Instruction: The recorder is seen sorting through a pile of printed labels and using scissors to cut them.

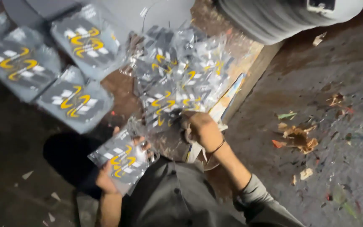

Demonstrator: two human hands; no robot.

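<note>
My left hand [106, 178] holds a small stack of clear plastic packets [122, 160], grey with yellow curved marks and white patches, low in the middle of the view. My right hand [200, 128] is closed on the lower edge of a loose heap of the same packets [177, 75], which lies spread on a brown board above it. A thin band circles my right wrist.
Three larger bundles of the grey and yellow packets [74, 101] lie at the upper left. A ribbed grey container [274, 19] stands at the top right. Paper scraps [299, 136] litter the dark floor on the right. The wooden board's edge [248, 80] runs diagonally.
</note>
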